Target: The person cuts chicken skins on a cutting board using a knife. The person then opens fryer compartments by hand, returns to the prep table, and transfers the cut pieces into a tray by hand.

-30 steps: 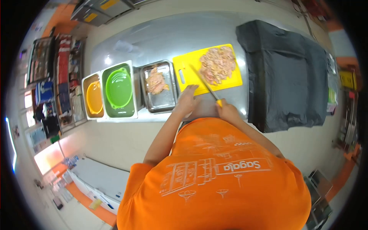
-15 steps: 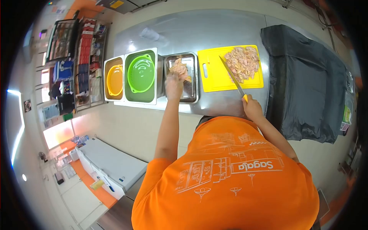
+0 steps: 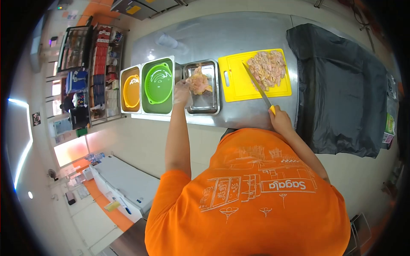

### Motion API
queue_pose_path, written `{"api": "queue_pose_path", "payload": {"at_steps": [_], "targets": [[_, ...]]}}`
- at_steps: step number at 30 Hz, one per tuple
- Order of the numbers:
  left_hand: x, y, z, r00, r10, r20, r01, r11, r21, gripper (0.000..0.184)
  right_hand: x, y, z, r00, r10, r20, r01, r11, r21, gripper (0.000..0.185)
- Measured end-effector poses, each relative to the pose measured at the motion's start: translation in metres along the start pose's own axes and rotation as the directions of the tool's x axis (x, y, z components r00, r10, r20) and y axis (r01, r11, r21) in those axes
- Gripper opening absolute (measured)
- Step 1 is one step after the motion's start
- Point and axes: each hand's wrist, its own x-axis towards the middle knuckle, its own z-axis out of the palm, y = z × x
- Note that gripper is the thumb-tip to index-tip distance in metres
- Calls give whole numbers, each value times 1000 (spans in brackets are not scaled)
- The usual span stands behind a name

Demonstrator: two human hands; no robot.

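Observation:
My right hand [image 3: 282, 120] grips the yellow handle of a long kitchen knife [image 3: 261, 90]. Its blade lies across the yellow cutting board [image 3: 236, 88], pointing away and to the left, beside a pile of cut raw meat [image 3: 267, 70]. Over the left edge of a shallow metal tray [image 3: 203, 109] is my left hand [image 3: 181, 91], its fingers beside a few pieces of pale raw meat [image 3: 199, 82] inside. The fingers are small and blurred; whether they touch the meat or the rim is unclear.
Left of the tray stand two metal pans [image 3: 173, 68], with a green basket [image 3: 158, 83] and an orange basket [image 3: 131, 91] inside. A clear cup [image 3: 166, 41] lies behind them on the steel table [image 3: 239, 30]. Black plastic sheeting [image 3: 337, 94] covers something on the right.
My left hand has moved left, from over the meat in the tray to the tray's left edge. My right hand and the knife stay in place. The view has shifted slightly.

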Motion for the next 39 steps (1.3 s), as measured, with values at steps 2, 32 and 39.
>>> {"api": "queue_pose_path", "payload": {"at_steps": [2,32,39], "targets": [[-17,6,-5,998,-6,-57,-15,934,-358,29,-2,5,8,1000,-21,-5,21,999,36,35],[-36,-47,18,989,118,94,-150,838,525,30,3,-13,18,1000,-25,19,25,1000,-19,35],[29,-27,42,930,363,54,-317,721,617,29,6,-27,14,999,-46,27,48,997,-54,35]]}}
